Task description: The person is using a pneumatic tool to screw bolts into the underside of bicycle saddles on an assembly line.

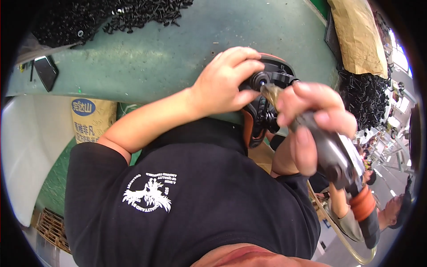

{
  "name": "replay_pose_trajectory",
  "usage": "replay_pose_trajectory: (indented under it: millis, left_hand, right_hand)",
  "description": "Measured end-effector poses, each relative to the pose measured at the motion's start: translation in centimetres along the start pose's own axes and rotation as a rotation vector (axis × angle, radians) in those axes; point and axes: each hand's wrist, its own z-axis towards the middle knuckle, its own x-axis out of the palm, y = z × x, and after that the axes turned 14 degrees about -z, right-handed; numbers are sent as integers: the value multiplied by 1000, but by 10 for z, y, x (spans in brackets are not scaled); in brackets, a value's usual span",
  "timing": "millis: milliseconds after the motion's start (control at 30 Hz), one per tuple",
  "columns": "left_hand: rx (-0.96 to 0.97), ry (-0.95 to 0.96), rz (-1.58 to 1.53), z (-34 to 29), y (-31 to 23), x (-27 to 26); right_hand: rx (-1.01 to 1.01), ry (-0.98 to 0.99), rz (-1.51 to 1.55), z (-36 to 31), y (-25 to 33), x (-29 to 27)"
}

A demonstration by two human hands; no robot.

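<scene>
My left hand [227, 80] is closed around the upper side of a curved black and orange part [252, 127] with round black wheel-like pieces on it, holding it at the near edge of the table. My right hand [318, 118] grips a grey power screwdriver [336, 153] with an orange band and a hose at its far end. The driver's tip meets a round black piece of the part, close to my left thumb. Motion blurs my right fingers a little, and my left hand covers some of the part.
Black screws [147, 18] lie heaped at the far left of the green table [178, 49]. A dark phone [46, 72] rests at the left. Small black pieces [364, 100] pile up at the right beside a brown paper sack [359, 38]. Another person [391, 211] is at the right.
</scene>
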Motion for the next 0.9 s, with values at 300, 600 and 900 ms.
replay_pose_trajectory:
  millis: [300, 600, 900]
  left_hand:
    - [75, 7, 746, 27, 13, -98]
    - [-59, 53, 1087, 31, 44, -105]
    - [-75, -40, 405, 32, 13, -66]
  right_hand:
    - [22, -194, 98, -30, 45, -49]
    - [-37, -392, 203, -55, 33, -47]
    - [-76, -428, 167, -77, 52, -77]
